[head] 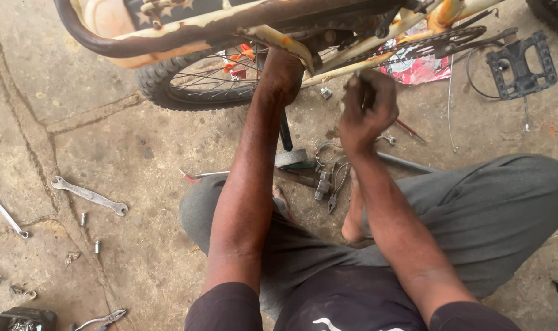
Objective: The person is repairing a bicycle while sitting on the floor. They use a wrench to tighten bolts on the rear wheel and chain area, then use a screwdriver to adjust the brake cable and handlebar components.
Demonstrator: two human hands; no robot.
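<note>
seated view: my left hand (283,73) grips the rusty cream bicycle frame (346,55), my right hand (368,107) just beside it closes on a small tool i cannot identify; i judge the frame stiff, heavy, best held by its tubes.

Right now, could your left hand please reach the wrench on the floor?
Probably yes: the wrench lies in the open on the concrete, nothing over it, but the left hand is up on the bike frame and must let go.

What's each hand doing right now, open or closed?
Left hand: closed around the bicycle frame.
Right hand: closed in a fist by the frame; what it grips cannot be told.
</note>
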